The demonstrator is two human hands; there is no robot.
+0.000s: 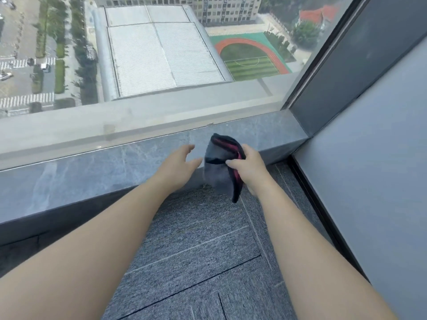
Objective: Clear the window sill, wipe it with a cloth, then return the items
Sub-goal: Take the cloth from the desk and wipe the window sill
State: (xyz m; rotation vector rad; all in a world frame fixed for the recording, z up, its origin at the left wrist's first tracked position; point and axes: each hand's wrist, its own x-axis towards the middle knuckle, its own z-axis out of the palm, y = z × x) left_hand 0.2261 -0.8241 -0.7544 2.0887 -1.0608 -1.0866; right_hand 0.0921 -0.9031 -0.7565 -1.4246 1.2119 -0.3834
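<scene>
Viewed from the head camera, left to right. Both upper arms cut off by the lower frame edge.

Window sill point(97, 172): grey marbled stone, running from lower left to upper right beneath the window glass point(69, 125); left end cut off by the frame edge, right end met at the dark window frame point(323, 72).

Left hand point(178, 165): held over the sill's front edge, fingers spread and relaxed, gripping nothing; fingertips pointed toward the cloth, just beside it. Contact with the sill not determinable.

Cloth point(219, 162): dark grey with a red-pink band, bunched and folded; held above the sill's front edge, clear of the stone. Long axis roughly vertical, lower end hanging toward the grey carpet point(196, 250). Right portion hidden behind the holding hand; outline blurred.

Right hand point(249, 169): fingers and thumb curled, pinching the cloth's right edge. Palm side hidden.

Grey wall panel point(369, 181) at far right.
</scene>
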